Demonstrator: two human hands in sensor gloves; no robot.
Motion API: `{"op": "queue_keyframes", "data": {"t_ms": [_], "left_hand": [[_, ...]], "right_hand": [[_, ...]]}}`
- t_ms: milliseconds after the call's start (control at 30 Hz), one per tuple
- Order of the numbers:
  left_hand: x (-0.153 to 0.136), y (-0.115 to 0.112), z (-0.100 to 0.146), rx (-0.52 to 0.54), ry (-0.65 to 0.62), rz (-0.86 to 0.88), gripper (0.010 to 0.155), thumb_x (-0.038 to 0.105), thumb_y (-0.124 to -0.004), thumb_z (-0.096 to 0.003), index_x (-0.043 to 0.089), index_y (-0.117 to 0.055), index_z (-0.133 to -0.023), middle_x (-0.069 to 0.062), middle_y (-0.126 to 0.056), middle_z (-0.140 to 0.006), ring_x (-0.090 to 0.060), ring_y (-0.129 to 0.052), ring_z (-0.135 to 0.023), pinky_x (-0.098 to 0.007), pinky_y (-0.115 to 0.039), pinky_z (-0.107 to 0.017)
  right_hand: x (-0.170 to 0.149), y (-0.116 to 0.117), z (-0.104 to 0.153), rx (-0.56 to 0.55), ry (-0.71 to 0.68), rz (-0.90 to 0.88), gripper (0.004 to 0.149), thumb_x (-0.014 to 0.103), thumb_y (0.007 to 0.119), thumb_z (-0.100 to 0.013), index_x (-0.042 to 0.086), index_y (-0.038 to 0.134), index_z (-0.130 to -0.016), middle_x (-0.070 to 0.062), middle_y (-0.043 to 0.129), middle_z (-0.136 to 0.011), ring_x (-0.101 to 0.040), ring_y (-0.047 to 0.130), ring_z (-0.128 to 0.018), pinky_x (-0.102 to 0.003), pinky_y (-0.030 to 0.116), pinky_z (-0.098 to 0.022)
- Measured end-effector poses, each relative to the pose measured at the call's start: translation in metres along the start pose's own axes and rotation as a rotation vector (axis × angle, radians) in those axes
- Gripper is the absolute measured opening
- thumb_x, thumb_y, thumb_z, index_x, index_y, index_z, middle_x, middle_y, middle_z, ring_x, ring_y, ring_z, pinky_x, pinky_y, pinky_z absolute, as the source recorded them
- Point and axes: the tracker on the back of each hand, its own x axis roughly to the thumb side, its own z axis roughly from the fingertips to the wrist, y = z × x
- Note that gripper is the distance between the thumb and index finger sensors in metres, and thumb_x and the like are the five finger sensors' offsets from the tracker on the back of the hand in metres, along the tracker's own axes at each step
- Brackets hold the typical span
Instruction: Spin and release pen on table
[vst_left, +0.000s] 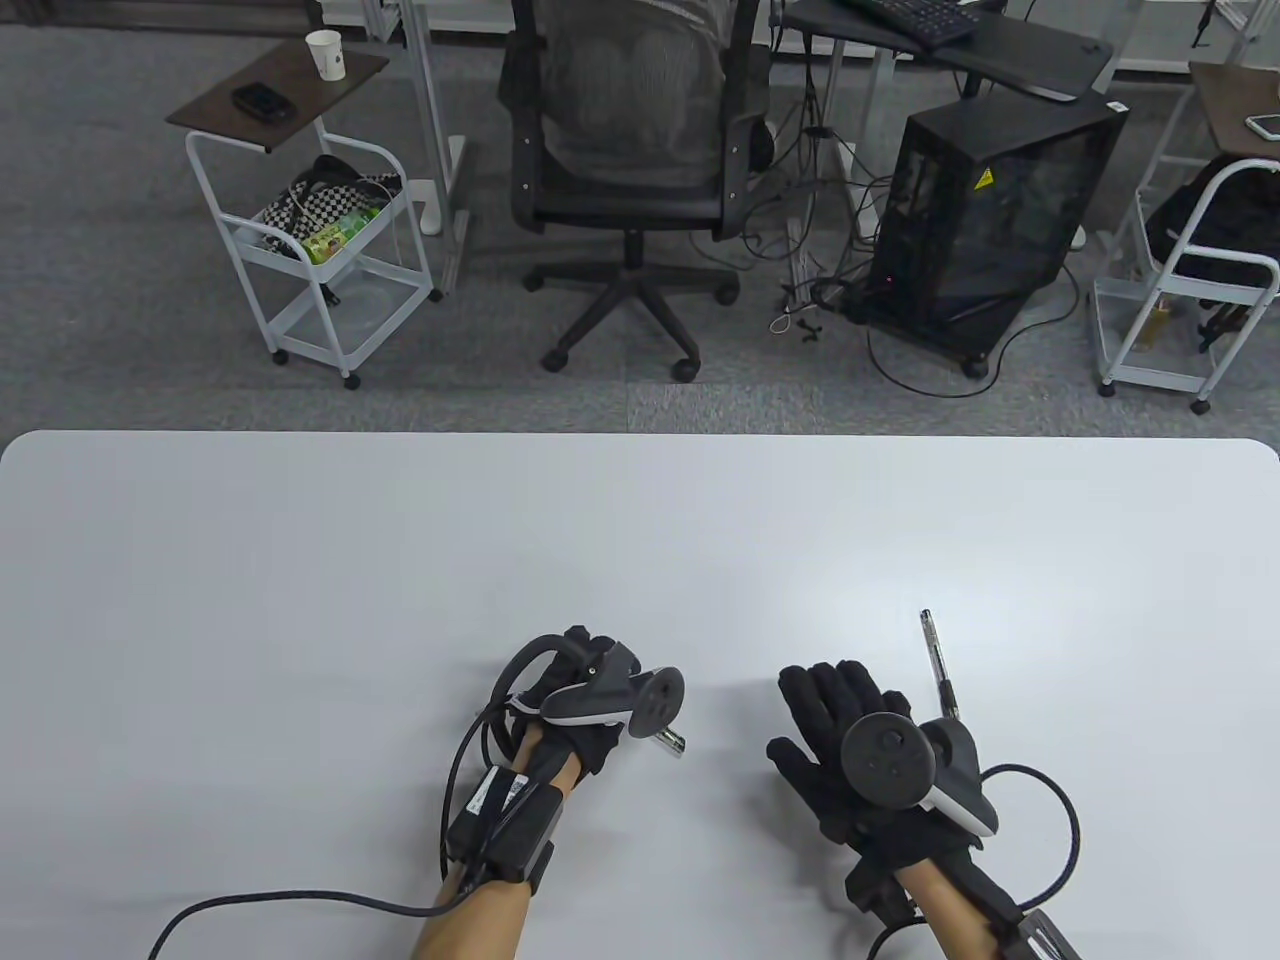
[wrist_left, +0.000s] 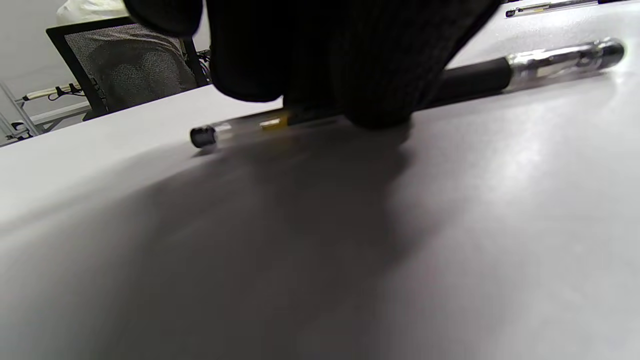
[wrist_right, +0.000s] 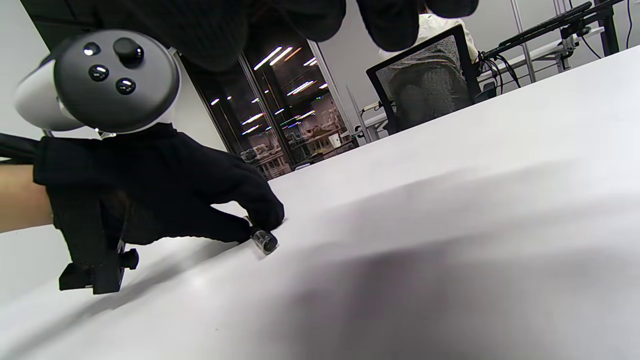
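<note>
A pen with a black grip and clear barrel (wrist_left: 475, 79) lies flat on the white table (vst_left: 300, 600). My left hand (vst_left: 590, 700) presses down on its middle with the fingertips (wrist_left: 350, 65). In the table view only one end of this pen (vst_left: 672, 742) sticks out from under the hand. The right wrist view shows the left hand (wrist_right: 165, 190) pinching the pen near its end (wrist_right: 264, 241). My right hand (vst_left: 835, 715) is open with fingers spread, apart from the pen, and holds nothing.
A second pen (vst_left: 938, 665) lies on the table just right of my right hand, pointing away from me; it also shows in the left wrist view (wrist_left: 550, 6). An office chair (vst_left: 630, 150) and carts stand beyond the table's far edge.
</note>
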Motion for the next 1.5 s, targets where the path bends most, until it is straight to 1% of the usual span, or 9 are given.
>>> {"op": "queue_keyframes", "data": {"t_ms": [100, 200, 467, 600, 800, 1000, 1167, 1300, 1500], "left_hand": [[-0.002, 0.004, -0.001, 0.006, 0.039, 0.007, 0.043, 0.036, -0.093, -0.0500, 0.047, -0.083, -0.090, 0.003, -0.095, -0.095, -0.030, -0.092, -0.085, -0.062, -0.060, -0.072], [-0.017, 0.010, 0.006, -0.016, 0.259, 0.149, 0.063, 0.050, -0.086, -0.0503, 0.030, -0.067, -0.106, 0.002, -0.110, -0.073, -0.030, -0.103, -0.072, -0.062, -0.062, -0.070], [-0.057, 0.028, 0.076, 0.110, 0.411, 0.335, 0.051, 0.048, -0.081, -0.0534, 0.021, -0.081, -0.097, 0.000, -0.114, -0.058, -0.031, -0.107, -0.058, -0.062, -0.067, -0.067], [-0.062, 0.019, 0.114, 0.128, 0.413, 0.457, 0.053, 0.051, -0.077, -0.0553, 0.025, -0.076, -0.102, -0.005, -0.107, -0.076, -0.035, -0.100, -0.072, -0.065, -0.062, -0.069], [-0.077, 0.000, 0.155, 0.356, 0.424, 0.851, 0.064, 0.056, -0.072, -0.0564, 0.031, -0.056, -0.114, -0.013, -0.066, -0.119, -0.050, -0.063, -0.105, -0.071, -0.048, -0.071], [-0.093, 0.000, 0.175, 0.618, 0.357, 1.115, 0.069, 0.058, -0.071, -0.0562, 0.031, -0.048, -0.116, -0.014, -0.048, -0.125, -0.053, -0.046, -0.109, -0.073, -0.037, -0.071], [-0.104, -0.003, 0.183, 0.640, 0.378, 1.130, 0.070, 0.058, -0.070, -0.0565, 0.031, -0.047, -0.116, -0.015, -0.045, -0.126, -0.054, -0.042, -0.109, -0.073, -0.033, -0.071], [-0.112, -0.008, 0.185, 0.639, 0.380, 1.199, 0.070, 0.058, -0.070, -0.0567, 0.030, -0.047, -0.117, -0.016, -0.044, -0.126, -0.055, -0.042, -0.108, -0.074, -0.031, -0.071], [-0.111, -0.005, 0.184, 0.625, 0.370, 1.193, 0.069, 0.058, -0.070, -0.0570, 0.030, -0.048, -0.117, -0.017, -0.046, -0.125, -0.055, -0.043, -0.108, -0.074, -0.032, -0.070]], "right_hand": [[0.003, 0.001, 0.000, 0.003, -0.006, 0.006, 0.071, 0.054, 0.058, -0.061, 0.014, 0.036, -0.116, -0.025, 0.041, -0.117, -0.056, 0.033, -0.106, -0.079, 0.035, -0.064], [0.004, 0.000, 0.001, 0.005, -0.008, 0.010, 0.071, 0.054, 0.058, -0.061, 0.014, 0.035, -0.116, -0.024, 0.042, -0.116, -0.056, 0.034, -0.106, -0.078, 0.035, -0.064], [0.001, -0.002, 0.002, 0.005, 0.006, 0.002, 0.071, 0.053, 0.058, -0.061, 0.013, 0.036, -0.116, -0.024, 0.043, -0.116, -0.056, 0.035, -0.105, -0.078, 0.035, -0.064], [0.000, -0.004, 0.004, -0.002, 0.008, 0.000, 0.071, 0.053, 0.058, -0.061, 0.013, 0.036, -0.116, -0.025, 0.043, -0.116, -0.056, 0.035, -0.105, -0.078, 0.036, -0.064], [-0.002, -0.005, 0.006, 0.005, 0.019, 0.021, 0.069, 0.052, 0.059, -0.061, 0.014, 0.041, -0.115, -0.024, 0.044, -0.116, -0.056, 0.037, -0.105, -0.078, 0.037, -0.064], [0.009, -0.043, 0.009, -0.135, 0.011, -0.013, 0.066, 0.051, 0.064, -0.061, 0.013, 0.050, -0.114, -0.023, 0.047, -0.115, -0.055, 0.042, -0.105, -0.076, 0.043, -0.066], [0.011, -0.087, 0.003, -0.240, 0.072, -0.229, 0.067, 0.049, 0.068, -0.061, 0.011, 0.051, -0.114, -0.024, 0.048, -0.115, -0.057, 0.045, -0.104, -0.075, 0.047, -0.066], [-0.013, -0.097, -0.028, -0.180, 0.276, -0.036, 0.068, 0.048, 0.072, -0.061, 0.010, 0.052, -0.113, -0.022, 0.053, -0.114, -0.054, 0.053, -0.102, -0.071, 0.053, -0.066], [-0.093, -0.045, -0.064, 0.042, 0.767, 0.258, 0.065, 0.043, 0.078, -0.058, 0.008, 0.059, -0.109, -0.020, 0.066, -0.107, -0.049, 0.069, -0.095, -0.065, 0.061, -0.064]]}}
